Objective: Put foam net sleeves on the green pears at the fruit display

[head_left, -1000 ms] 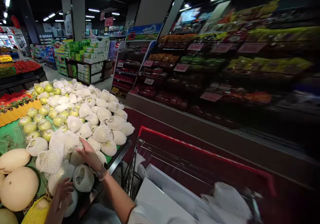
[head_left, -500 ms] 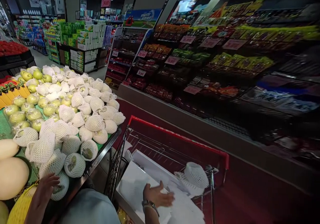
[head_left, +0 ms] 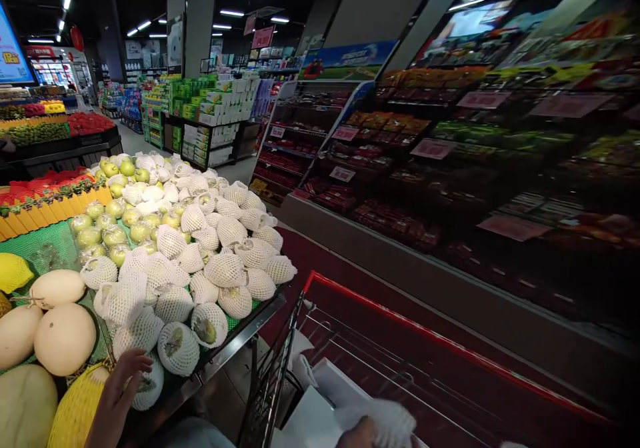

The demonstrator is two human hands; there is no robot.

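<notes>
My left hand [head_left: 121,389] rests at the edge of the fruit display, fingers extended and slightly curved. Its fingertips are over a foam-netted fruit [head_left: 150,385] and seem to touch it. A yellow melon [head_left: 75,408] lies just left of that wrist. At the bottom edge, my right hand [head_left: 357,433] is blurred and partly cut off. It has hold of a white foam net [head_left: 393,421]; whether a fruit is inside I cannot tell. Beneath it, a white box [head_left: 310,418] lies in the shopping cart [head_left: 380,311].
Foam-netted fruits [head_left: 225,271] are heaped on the display, with green wrapped fruits [head_left: 114,235] beside them. Pale melons [head_left: 65,338] lie at left. A metal display edge [head_left: 240,345] runs next to the cart. Snack shelves [head_left: 430,168] stand along the right.
My view has turned left, so the scene sits further right and lower. The right hand went from open above the box to holding the white foam net. The left hand stays by the netted fruit.
</notes>
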